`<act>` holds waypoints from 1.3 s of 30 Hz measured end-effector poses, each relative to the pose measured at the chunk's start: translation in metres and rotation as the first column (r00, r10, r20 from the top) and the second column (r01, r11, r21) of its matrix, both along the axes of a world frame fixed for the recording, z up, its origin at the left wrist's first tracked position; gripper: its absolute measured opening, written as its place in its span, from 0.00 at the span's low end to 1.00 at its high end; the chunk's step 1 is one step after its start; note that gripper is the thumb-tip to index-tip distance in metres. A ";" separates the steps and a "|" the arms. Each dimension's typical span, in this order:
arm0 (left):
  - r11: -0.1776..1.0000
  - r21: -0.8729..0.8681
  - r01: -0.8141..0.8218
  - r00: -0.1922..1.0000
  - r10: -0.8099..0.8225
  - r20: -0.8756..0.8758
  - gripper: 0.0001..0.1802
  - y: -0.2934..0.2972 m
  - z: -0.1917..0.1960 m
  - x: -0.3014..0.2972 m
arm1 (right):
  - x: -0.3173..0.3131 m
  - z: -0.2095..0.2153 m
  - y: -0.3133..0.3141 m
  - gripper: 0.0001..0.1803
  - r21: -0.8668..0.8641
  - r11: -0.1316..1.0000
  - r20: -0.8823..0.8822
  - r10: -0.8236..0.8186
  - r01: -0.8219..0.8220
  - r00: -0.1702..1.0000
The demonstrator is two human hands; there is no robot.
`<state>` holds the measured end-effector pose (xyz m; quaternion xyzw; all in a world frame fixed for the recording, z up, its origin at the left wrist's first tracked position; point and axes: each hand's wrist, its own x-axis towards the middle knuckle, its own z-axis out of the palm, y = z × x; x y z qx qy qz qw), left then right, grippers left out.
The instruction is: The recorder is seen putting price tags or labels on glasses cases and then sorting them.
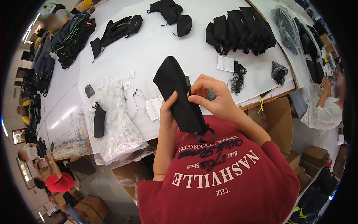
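Note:
A long black fabric pouch is held up at a tilt over the near edge of the table. My left hand grips it from the left, with the thumb across its face. At the pouch's right edge, the thumb and forefinger of my right hand are pinched together; what is between them is too small to make out. A black strap loop hangs from the pouch's lower end. Beyond my hands lie printed white cards and thin black cords.
Black pouches are heaped at the far right, with others spread across the back. A bundle of black cords lies right of my hands. Left are a clear plastic bag of white tags and a single pouch. Co-workers are at both sides.

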<state>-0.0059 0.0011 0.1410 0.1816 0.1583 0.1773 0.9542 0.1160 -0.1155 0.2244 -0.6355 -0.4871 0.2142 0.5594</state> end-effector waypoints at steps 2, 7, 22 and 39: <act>1.000 -0.007 0.007 1.000 -0.007 -0.012 0.22 -0.001 -0.001 -0.003 | -0.004 -0.003 0.000 0.05 -0.015 1.000 -0.060 -0.007 0.006 0.998; 0.943 0.223 0.248 0.968 -0.235 -0.084 0.24 -0.010 0.003 -0.012 | 0.011 0.003 0.008 0.07 0.097 0.965 -0.022 -0.242 0.243 0.970; 0.412 0.907 0.088 0.984 0.106 -0.144 0.49 -0.026 0.027 -0.003 | -0.008 -0.009 -0.018 0.31 -0.157 0.987 -0.114 -0.044 0.026 0.992; 0.461 0.887 0.016 0.931 0.316 -0.181 0.34 -0.013 0.002 -0.001 | 0.005 -0.024 -0.030 0.35 -0.120 0.990 -0.186 -0.088 0.067 0.979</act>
